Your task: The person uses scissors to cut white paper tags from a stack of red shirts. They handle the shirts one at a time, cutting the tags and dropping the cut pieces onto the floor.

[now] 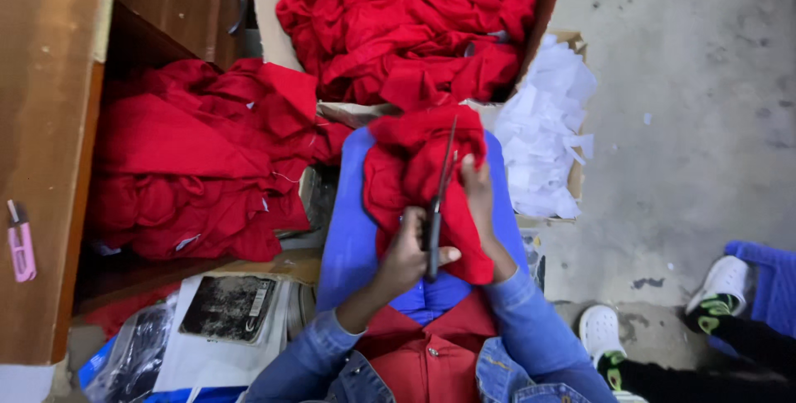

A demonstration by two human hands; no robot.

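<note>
A red garment (414, 162) lies bunched on my lap over blue trousers (348, 229). My left hand (406, 255) grips the dark handles of a pair of scissors (439, 196), whose long blades point away from me across the cloth. My right hand (479, 196) pinches the red garment just right of the blades. Both sleeves are blue denim, and a red shirt shows at my chest.
A cardboard box of red garments (414, 21) stands ahead, with another red pile (191, 162) under a wooden table (41, 162) at left. White paper scraps (547, 138) fill a box at right. A pink cutter (21, 245) lies on the table. Another person's white shoes (721, 283) rest on the concrete floor.
</note>
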